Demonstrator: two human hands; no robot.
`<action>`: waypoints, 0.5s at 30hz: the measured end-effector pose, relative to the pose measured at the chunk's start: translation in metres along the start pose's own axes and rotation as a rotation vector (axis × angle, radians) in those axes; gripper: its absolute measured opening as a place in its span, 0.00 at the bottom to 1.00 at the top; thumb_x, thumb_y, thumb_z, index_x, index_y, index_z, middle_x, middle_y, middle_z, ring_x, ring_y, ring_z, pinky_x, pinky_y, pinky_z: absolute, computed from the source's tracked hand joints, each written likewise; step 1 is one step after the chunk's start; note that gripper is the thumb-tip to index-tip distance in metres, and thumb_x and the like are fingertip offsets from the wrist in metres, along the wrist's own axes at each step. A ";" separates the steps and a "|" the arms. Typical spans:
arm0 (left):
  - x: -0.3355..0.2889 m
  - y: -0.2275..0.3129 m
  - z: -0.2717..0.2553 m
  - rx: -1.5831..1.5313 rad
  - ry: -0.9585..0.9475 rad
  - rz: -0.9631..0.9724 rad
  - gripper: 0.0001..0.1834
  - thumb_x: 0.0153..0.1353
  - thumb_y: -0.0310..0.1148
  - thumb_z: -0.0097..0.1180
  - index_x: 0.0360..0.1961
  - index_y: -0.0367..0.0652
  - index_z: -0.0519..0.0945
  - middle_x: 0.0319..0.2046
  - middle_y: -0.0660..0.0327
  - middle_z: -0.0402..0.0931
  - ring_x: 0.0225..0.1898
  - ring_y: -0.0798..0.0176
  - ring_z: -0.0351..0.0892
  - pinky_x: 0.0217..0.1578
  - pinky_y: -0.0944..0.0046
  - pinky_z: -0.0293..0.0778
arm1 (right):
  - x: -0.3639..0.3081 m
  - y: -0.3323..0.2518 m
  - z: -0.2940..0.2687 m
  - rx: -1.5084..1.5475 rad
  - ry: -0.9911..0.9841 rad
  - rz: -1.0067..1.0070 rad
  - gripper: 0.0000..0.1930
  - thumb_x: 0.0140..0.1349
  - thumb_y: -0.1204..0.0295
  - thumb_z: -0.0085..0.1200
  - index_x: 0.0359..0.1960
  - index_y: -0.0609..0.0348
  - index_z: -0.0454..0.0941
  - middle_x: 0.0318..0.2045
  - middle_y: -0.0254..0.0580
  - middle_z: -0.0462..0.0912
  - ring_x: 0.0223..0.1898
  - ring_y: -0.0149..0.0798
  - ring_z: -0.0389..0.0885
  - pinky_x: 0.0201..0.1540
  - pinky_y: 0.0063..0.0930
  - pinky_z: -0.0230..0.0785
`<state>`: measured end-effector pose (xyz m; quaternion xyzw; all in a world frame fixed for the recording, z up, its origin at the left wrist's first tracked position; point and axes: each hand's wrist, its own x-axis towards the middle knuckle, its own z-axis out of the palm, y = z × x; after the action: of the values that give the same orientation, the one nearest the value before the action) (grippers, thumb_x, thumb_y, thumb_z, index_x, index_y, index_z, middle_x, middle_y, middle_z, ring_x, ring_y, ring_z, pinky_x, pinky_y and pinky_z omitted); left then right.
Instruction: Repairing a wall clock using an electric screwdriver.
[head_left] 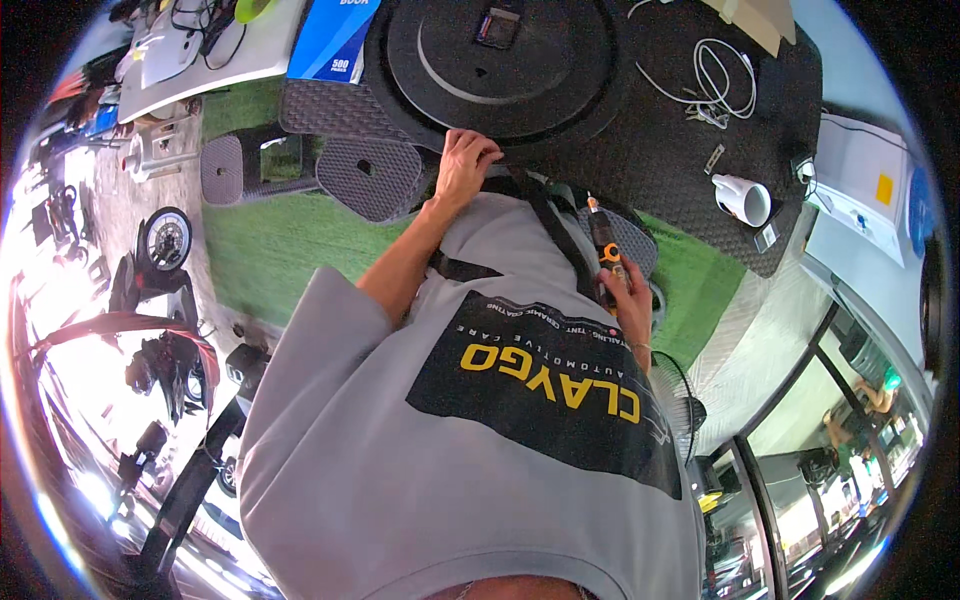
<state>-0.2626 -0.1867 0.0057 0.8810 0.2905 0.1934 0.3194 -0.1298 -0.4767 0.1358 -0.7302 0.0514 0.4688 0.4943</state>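
My right hand [628, 298] is wrapped round a slim black-and-orange hand tool [606, 240]. Its narrow tip points away from me, toward the dark table [660, 160]. At the near rim of a large round black disc [590, 90], my left hand [466, 168] has its fingers bent and close together. Whatever those fingertips pinch, if anything, is too small to make out. On the disc's far part lies a small dark rectangular piece [498, 28] with some red on it.
To the right on the table are a white mug [742, 200] on its side, a coiled white cable [722, 85] and a small metal piece [714, 158]. A blue paper pack [335, 40] sits at the far left. Grey padded stools [368, 178] stand below on green matting [260, 245].
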 end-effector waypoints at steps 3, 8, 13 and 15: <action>0.001 0.003 0.003 -0.014 0.042 0.006 0.06 0.50 0.32 0.63 0.29 0.42 0.81 0.32 0.60 0.77 0.43 0.52 0.70 0.47 0.55 0.68 | 0.008 0.002 -0.001 -0.074 -0.033 -0.047 0.24 0.58 0.66 0.61 0.55 0.61 0.73 0.38 0.36 0.81 0.35 0.26 0.76 0.35 0.20 0.67; -0.003 0.004 0.007 -0.017 0.079 -0.025 0.07 0.49 0.33 0.64 0.29 0.43 0.82 0.32 0.61 0.77 0.44 0.52 0.69 0.47 0.55 0.68 | 0.016 -0.011 0.006 -0.371 -0.061 -0.228 0.24 0.56 0.64 0.62 0.52 0.62 0.75 0.42 0.42 0.82 0.41 0.34 0.79 0.45 0.28 0.69; -0.008 -0.003 0.005 -0.088 0.138 -0.051 0.07 0.49 0.32 0.64 0.30 0.43 0.83 0.33 0.62 0.78 0.43 0.53 0.70 0.46 0.56 0.69 | 0.022 -0.048 0.025 -0.644 -0.119 -0.355 0.24 0.55 0.62 0.62 0.51 0.58 0.74 0.38 0.49 0.83 0.39 0.43 0.82 0.43 0.33 0.71; -0.014 -0.003 0.004 -0.108 0.183 -0.049 0.07 0.50 0.32 0.65 0.31 0.43 0.83 0.34 0.62 0.79 0.43 0.54 0.70 0.47 0.55 0.69 | 0.027 -0.062 0.037 -0.737 -0.127 -0.359 0.23 0.55 0.61 0.62 0.51 0.56 0.74 0.37 0.50 0.83 0.38 0.47 0.83 0.41 0.35 0.72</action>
<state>-0.2723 -0.1948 -0.0014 0.8340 0.3290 0.2804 0.3430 -0.1051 -0.4061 0.1547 -0.8254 -0.2786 0.4061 0.2760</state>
